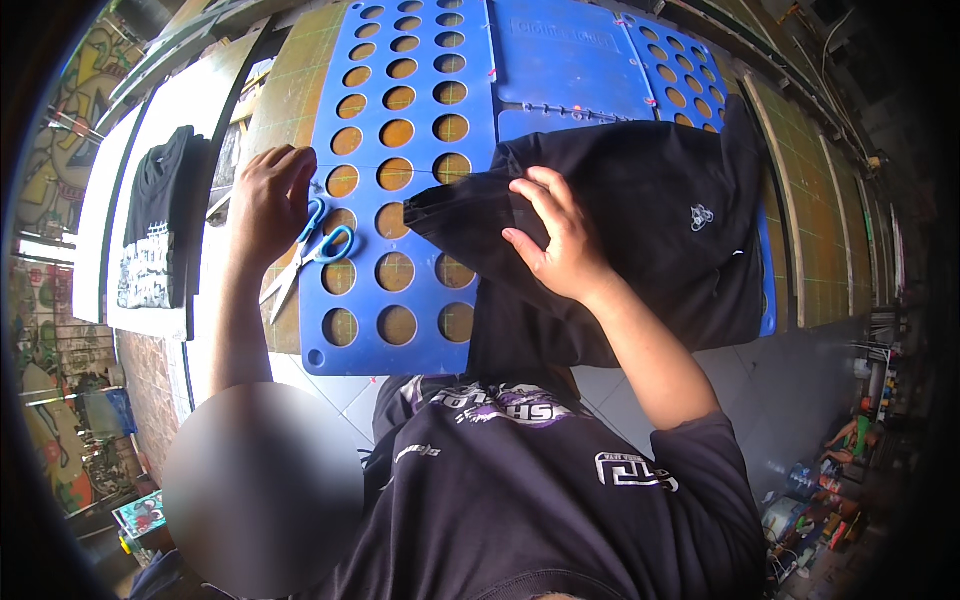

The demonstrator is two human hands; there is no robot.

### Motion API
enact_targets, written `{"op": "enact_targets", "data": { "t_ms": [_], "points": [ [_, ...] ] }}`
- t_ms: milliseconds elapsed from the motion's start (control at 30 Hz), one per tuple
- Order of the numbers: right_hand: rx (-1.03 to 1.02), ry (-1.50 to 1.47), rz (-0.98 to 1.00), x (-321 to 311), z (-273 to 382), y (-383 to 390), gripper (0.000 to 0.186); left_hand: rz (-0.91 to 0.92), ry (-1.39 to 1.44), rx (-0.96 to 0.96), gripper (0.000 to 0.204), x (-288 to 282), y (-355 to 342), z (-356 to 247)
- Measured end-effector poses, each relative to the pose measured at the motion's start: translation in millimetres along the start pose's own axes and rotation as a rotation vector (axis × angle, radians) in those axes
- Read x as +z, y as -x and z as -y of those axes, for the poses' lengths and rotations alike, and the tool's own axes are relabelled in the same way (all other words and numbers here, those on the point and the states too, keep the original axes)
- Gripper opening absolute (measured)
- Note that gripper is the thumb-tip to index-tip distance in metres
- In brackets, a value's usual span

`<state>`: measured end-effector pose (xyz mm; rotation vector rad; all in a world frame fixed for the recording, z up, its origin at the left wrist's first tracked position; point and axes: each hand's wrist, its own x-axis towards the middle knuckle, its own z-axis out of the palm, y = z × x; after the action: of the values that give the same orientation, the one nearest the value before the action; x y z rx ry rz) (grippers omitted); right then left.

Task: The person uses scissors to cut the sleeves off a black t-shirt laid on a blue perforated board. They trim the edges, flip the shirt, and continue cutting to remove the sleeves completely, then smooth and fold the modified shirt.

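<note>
Saw the black garment (640, 220) spread over the blue folding board (332, 110) on the worktop (295, 100), partly beneath the right hand (555, 235) and at 3 o'clock from the left hand (275, 195). Noted its sleeve (465, 205) lying between the two hands, with the long axis from 3 to 9 o'clock and the opening toward the left hand. Judged the right hand clearly the nearer: laid on the cloth at the sleeve, with fingers spread and thumb apart, not clenched. Found the left hand apart from the cloth, at the board's 9 o'clock edge, with fingers curled inward and fingertips hidden; could not tell whether closed on anything. Made out a faint thread-like line between left hand and sleeve, too thin for certainty.

Saw blue-handled scissors (302, 255) at 5 o'clock from the left hand, with handles toward 1 and blade tips toward 7; could not tell whether touching the hand. Noticed a folded black shirt (155, 225) near 9 o'clock, well apart, on a white surface (200, 85).

Made out no container beside the hands, only round holes (396, 270) through the board, with gridded worktop showing in them. Saw jumbled items (830, 495) far off at 4 o'clock, too small for telling any contents.
</note>
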<state>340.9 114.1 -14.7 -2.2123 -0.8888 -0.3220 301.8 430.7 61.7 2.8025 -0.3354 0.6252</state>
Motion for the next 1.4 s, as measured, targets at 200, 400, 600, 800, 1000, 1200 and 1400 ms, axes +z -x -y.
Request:
{"op": "enact_targets", "data": {
  "t_ms": [200,400,600,800,1000,1200,1400],
  "points": [
    [-0.015,0.010,0.019,-1.7,1.6,-1.6,0.047,-0.160,-0.102,-0.006,0.007,-7.6,2.8,26.8],
    [-0.146,0.183,-0.058,-10.1,24.3,-11.9,0.045,-0.231,0.102,-0.062,0.010,-9.5,1.1,25.9],
    [-0.457,-0.235,0.243,42.4,85.3,-49.7,0.039,-0.062,0.877,-0.151,0.015,-13.0,-11.1,29.2],
    [-0.488,-0.022,0.496,130.2,91.7,-108.7,0.045,-0.035,1.278,-0.255,0.018,-12.9,-30.0,25.8],
    [-0.518,0.199,0.700,112.6,120.7,-126.7,0.042,-0.044,1.298,-0.236,0.030,-18.9,-41.6,14.2],
    [-0.473,0.256,0.733,118.2,131.8,-122.7,0.014,-0.123,0.295,0.059,0.028,5.0,-59.6,4.5],
    [-0.312,0.356,1.115,32.2,153.7,-104.2,0.018,0.003,-0.491,0.257,0.050,6.5,-59.7,21.2]
  ]
}}
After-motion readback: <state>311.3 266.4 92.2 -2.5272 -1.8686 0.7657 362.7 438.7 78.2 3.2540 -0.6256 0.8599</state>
